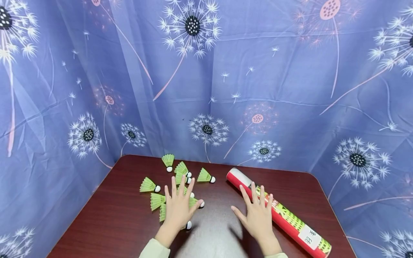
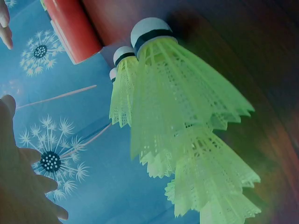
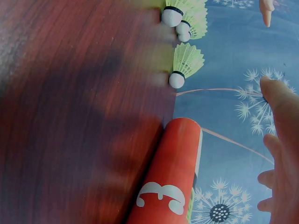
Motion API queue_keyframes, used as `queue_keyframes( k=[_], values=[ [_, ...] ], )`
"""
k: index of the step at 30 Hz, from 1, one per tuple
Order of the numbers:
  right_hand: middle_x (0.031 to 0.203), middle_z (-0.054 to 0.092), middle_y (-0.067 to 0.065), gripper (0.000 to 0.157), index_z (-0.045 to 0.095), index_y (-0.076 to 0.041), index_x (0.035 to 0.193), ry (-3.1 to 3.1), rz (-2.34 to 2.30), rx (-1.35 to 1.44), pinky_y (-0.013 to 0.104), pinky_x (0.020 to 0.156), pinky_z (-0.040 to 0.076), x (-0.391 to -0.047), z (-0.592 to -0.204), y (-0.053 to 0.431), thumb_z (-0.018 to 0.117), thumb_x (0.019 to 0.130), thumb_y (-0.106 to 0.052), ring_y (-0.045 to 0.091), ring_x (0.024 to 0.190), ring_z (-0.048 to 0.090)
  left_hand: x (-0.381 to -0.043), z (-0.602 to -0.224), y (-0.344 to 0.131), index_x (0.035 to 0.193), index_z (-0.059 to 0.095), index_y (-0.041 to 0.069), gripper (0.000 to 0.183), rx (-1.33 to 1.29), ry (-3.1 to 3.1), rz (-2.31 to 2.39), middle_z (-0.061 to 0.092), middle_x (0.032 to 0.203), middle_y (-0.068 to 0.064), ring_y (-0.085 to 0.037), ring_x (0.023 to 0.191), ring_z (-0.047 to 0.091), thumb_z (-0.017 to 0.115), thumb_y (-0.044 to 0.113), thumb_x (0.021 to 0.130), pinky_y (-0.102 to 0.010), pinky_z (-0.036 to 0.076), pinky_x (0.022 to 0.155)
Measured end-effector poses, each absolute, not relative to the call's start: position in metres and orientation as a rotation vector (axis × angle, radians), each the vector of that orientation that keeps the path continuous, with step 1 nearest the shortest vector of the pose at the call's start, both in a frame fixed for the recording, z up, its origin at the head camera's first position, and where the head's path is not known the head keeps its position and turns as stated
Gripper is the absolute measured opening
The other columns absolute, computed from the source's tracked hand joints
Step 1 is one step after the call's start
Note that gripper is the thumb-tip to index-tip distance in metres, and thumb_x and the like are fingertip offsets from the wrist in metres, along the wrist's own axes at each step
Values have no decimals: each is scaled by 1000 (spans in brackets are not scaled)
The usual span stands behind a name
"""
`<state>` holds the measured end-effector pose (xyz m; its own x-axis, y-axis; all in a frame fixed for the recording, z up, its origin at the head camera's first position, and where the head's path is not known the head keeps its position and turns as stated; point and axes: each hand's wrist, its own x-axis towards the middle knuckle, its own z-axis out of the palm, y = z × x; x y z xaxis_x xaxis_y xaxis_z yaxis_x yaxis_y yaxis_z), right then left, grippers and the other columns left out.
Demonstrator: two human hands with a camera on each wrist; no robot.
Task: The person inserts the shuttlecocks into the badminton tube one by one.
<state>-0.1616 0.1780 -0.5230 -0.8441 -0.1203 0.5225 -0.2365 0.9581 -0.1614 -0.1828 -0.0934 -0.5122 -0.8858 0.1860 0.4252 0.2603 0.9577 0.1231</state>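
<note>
My left hand (image 1: 178, 208) is held with fingers spread over a loose group of yellow-green shuttlecocks, hiding parts of several. One shuttlecock (image 1: 148, 185) lies left of that hand, and another (image 1: 205, 176) lies beyond it to the right. In the left wrist view a shuttlecock (image 2: 182, 88) with a white cork and black band shows large and close. My right hand (image 1: 258, 218), fingers also spread and holding nothing, is beside a long red shuttlecock tube (image 1: 290, 227); its fingertips overlap the tube in the head view. The tube lies slantwise on the table.
The dark red-brown wooden table (image 1: 106, 215) has rounded far corners. A blue curtain (image 1: 258, 82) with dandelion prints hangs behind it and along both sides. A white label (image 1: 309, 237) with handwriting is stuck on the tube's near end.
</note>
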Motion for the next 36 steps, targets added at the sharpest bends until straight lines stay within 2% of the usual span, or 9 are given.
queue_keyframes(
  k=[3, 10, 16, 24, 28, 31, 36],
  values=[
    [150, 33, 22, 79, 44, -21, 144, -2599, 283, 256, 69, 107, 10, -163, -519, 179, 62, 79, -62, 49, 137, 22, -184, -509, -95, 153, 25, 26, 83, -322, -2699, -235, 17, 159, -11, -44, 143, 3, 53, 65, 87, -67, 13, 108],
    [151, 33, 20, 79, 45, -21, 144, -2634, 263, 250, 66, 108, 10, -165, -513, 184, 62, 79, -62, 48, 138, 22, -188, -504, -100, 152, 30, 22, 82, -350, -2630, -233, 22, 157, -14, -44, 143, 11, 47, 69, 87, -65, 16, 108],
    [150, 35, 20, 78, 43, -20, 145, -2650, 269, 255, 65, 110, 9, -168, -509, 190, 61, 81, -61, 47, 138, 22, -190, -499, -106, 152, 29, 22, 82, -374, -2633, -240, 21, 158, -13, -42, 143, 12, 39, 72, 88, -63, 17, 109],
    [150, 36, 20, 79, 39, -20, 147, -2664, 268, 281, 64, 110, 10, -172, -504, 199, 60, 83, -60, 45, 138, 25, -193, -494, -114, 152, 28, 20, 78, -415, -2669, -269, 21, 157, -14, -41, 144, 7, 53, 60, 90, -62, 15, 110],
    [148, 38, 20, 78, 37, -20, 148, -2660, 254, 314, 64, 109, 12, -173, -504, 206, 60, 84, -60, 45, 136, 29, -195, -491, -119, 151, 31, 19, 75, -431, -2663, -293, 24, 156, -15, -43, 143, 12, 58, 53, 90, -63, 17, 110],
    [149, 37, 20, 77, 37, -20, 148, -2669, 257, 332, 64, 109, 14, -176, -506, 211, 60, 85, -59, 44, 136, 28, -196, -491, -123, 151, 33, 18, 74, -443, -2660, -303, 25, 156, -15, -44, 141, 16, 59, 51, 91, -64, 19, 109],
    [150, 37, 17, 77, 36, -22, 149, -2683, 279, 361, 63, 108, 15, -176, -511, 221, 61, 85, -57, 42, 137, 29, -195, -493, -131, 149, 35, 15, 70, -479, -2680, -365, 30, 153, -17, -43, 142, 16, 59, 48, 92, -62, 20, 109]
  ],
)
